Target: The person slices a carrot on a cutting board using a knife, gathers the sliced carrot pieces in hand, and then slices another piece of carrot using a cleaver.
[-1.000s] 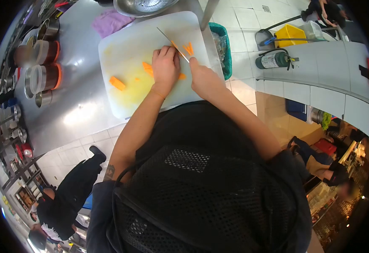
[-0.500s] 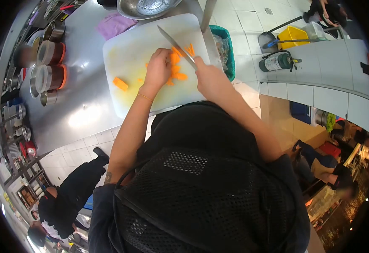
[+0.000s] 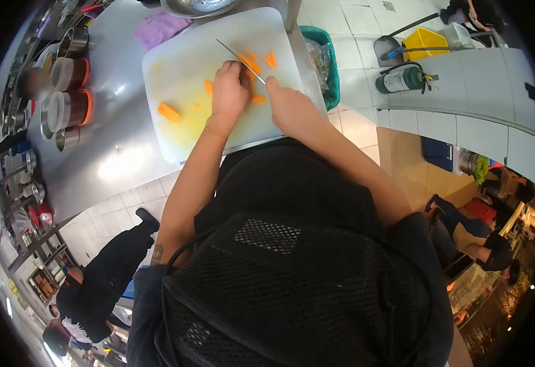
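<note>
My right hand (image 3: 295, 110) is closed around the handle of a kitchen knife (image 3: 239, 60). The blade slants up and left, its edge close beside the fingertips of my left hand (image 3: 231, 90). Those left fingers are curled down on carrot pieces that they partly hide. Cut carrot sticks (image 3: 270, 59) lie beyond the blade, and small bits are scattered around both hands. A larger carrot block (image 3: 168, 112) rests apart on the left of the white cutting board (image 3: 182, 67), which has yellowish stains.
Past the board are a purple cloth (image 3: 160, 29) and a metal bowl (image 3: 197, 6). Lidded tubs (image 3: 69, 110) and metal pots stand at left on the steel table (image 3: 118, 122). A green lined bin (image 3: 335, 79) is beside the table's right edge. Other people are at both sides.
The knife and right hand have moved left, nearer my left fingers, and the blade now appears narrower. The board sits slightly higher and further left in view.
</note>
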The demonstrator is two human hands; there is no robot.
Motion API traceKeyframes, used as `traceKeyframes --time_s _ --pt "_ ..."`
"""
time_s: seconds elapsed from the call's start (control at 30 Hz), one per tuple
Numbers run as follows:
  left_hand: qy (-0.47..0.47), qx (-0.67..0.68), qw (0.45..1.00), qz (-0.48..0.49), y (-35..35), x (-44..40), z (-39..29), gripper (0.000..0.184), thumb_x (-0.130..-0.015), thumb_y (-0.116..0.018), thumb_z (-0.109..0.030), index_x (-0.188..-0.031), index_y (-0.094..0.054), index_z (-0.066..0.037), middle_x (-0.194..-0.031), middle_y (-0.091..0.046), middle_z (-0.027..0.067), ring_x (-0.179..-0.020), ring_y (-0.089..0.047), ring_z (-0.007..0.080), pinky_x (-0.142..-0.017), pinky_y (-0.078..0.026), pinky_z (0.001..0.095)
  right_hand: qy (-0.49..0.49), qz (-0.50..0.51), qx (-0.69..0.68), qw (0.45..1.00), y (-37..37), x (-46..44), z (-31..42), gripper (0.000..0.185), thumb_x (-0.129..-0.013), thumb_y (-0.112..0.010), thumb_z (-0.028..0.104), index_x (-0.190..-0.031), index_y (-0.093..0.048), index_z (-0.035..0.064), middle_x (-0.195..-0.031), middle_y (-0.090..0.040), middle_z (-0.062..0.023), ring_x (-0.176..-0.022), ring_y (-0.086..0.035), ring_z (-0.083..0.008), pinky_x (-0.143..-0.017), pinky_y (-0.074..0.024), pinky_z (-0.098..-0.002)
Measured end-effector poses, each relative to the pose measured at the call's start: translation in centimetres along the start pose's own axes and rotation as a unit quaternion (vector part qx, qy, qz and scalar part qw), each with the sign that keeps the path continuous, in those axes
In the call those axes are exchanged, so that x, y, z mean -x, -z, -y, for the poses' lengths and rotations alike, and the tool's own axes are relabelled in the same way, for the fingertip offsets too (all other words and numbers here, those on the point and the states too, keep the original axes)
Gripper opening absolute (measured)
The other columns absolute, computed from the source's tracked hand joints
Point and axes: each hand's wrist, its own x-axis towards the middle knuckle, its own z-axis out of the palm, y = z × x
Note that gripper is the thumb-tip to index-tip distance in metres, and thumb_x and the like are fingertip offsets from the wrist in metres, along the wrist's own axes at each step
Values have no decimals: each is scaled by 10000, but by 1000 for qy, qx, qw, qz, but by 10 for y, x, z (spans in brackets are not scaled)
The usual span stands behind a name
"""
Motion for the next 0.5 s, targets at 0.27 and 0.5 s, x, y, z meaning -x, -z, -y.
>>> traceKeyframes --time_s 0.27,0.5 --pt "-39 11 998 -52 -8 4 7 85 -868 -661 5 -950 -682 11 -1010 -680 179 -940 -640 413 -827 -530 485 -1 42 23 999 42 23 36 287 -904 -554 13 -1172 -459 -27 -842 -692 -289 -802 -695 -488 -719 -535 -597" --pt "-13 8 998 -54 -8 3 10 78 -848 -682 18 -926 -676 16 -981 -673 183 -910 -642 415 -804 -528 481 30 -11 10 999 26 -5 25 241 -916 -537 6 -1146 -465 -13 -841 -692 -277 -805 -704 -471 -719 -545 -588"
